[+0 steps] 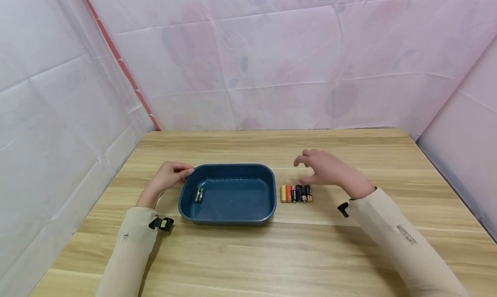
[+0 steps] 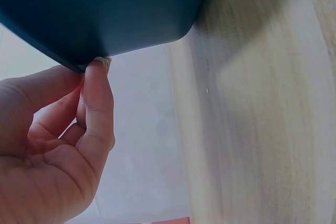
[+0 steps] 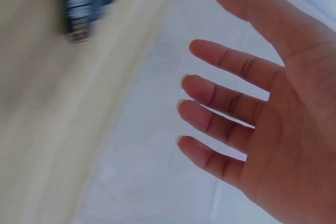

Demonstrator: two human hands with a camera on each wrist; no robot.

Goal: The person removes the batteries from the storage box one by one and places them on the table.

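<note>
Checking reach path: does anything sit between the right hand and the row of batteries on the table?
Nothing visible does. The right hand hovers open just above and behind the batteries; only bare table surrounds them, and the blue tray lies off to their left.

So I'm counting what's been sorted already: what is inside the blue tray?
Inside the blue tray, two small batteries lie side by side near its left wall. The rest of the floor shows bare. The near wall hides a thin strip of floor behind it.
</note>
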